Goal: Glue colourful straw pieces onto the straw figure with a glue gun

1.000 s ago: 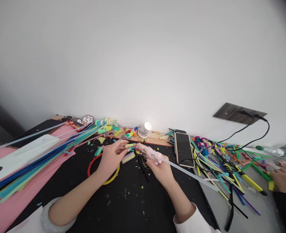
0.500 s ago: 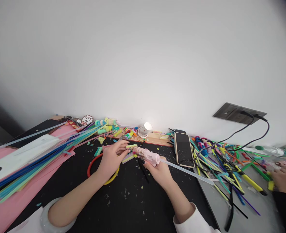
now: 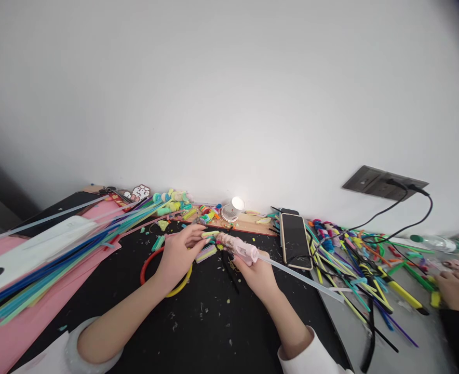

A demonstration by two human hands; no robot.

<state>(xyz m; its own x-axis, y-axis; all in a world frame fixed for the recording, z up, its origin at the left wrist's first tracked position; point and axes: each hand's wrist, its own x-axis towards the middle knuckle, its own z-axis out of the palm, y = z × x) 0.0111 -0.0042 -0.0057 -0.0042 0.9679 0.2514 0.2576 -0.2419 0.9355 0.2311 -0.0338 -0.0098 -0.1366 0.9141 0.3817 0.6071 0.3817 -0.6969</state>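
My right hand (image 3: 257,274) is closed around a pink glue gun (image 3: 240,247) with a long clear glue stick (image 3: 303,279) trailing out of its back to the right. The gun's nozzle points left at a small yellow-green piece (image 3: 210,235) pinched in the fingers of my left hand (image 3: 178,253). A pastel striped piece (image 3: 206,253) lies on the black mat (image 3: 198,317) just under the fingers. A red and yellow ring (image 3: 148,264) lies partly under my left hand.
Long coloured straws (image 3: 58,254) fan over pink paper (image 3: 27,317) at left. A lit candle (image 3: 233,206) and coloured bits stand at the wall. A phone (image 3: 294,240) lies right of centre, then tangled straws and cables (image 3: 362,259). Another person's hand (image 3: 456,291) works at far right.
My right hand has shifted the glue gun slightly up and left toward the small piece. My left hand has barely moved. The other person's hand at right moved a little.
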